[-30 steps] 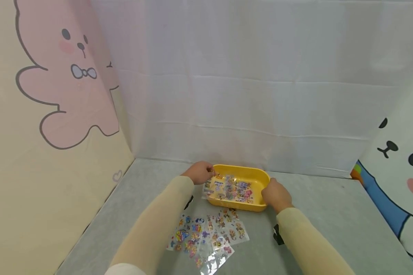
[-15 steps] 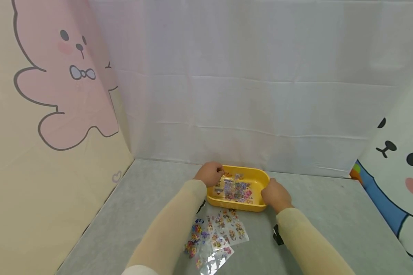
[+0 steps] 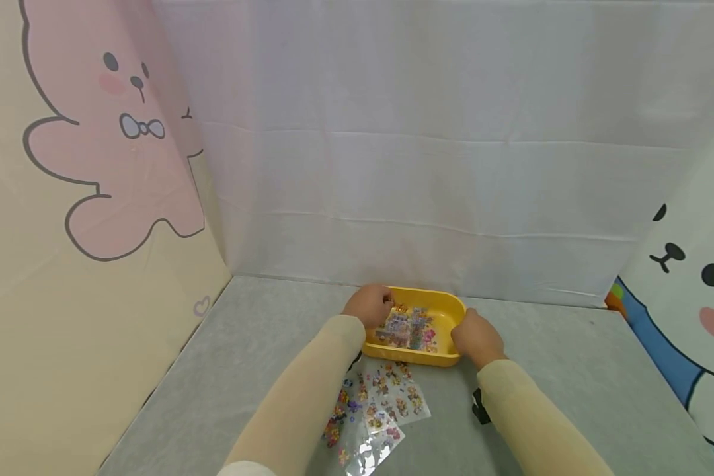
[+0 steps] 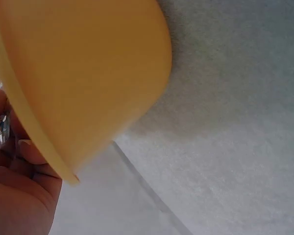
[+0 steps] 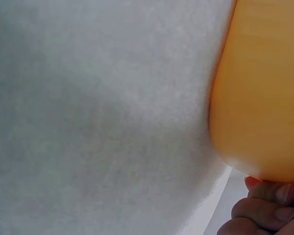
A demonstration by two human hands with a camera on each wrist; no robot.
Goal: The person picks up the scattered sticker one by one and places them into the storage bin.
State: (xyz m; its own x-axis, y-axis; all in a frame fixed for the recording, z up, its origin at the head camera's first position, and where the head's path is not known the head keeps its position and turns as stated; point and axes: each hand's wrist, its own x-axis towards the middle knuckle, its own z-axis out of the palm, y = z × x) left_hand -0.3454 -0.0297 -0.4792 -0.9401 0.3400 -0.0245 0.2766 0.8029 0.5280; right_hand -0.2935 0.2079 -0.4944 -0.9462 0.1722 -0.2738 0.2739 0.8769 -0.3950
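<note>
A yellow plastic tray (image 3: 410, 357) stands at the back of the table, with clear sticker sheets (image 3: 401, 330) printed in small colourful figures inside it. At its left end my left hand (image 3: 369, 305) pinches the edge of a sticker sheet over the rim; the left wrist view shows a shiny bit of film (image 4: 1, 126) between thumb and fingers. My right hand (image 3: 478, 338) grips the tray's right rim, its fingers curled by the yellow wall (image 5: 264, 98) in the right wrist view. How far the held sheet overlaps those beneath is hard to tell.
More clear sticker sheets (image 3: 398, 393) lie fanned out on the grey table in front of the tray, partly hidden by the left sleeve (image 3: 303, 390). A white cloth wall (image 3: 416, 198) rises just behind the tray.
My left hand has moved right, bringing the sticker sheet from over the tray's left rim further into the tray. The right hand and the tray have stayed put.
</note>
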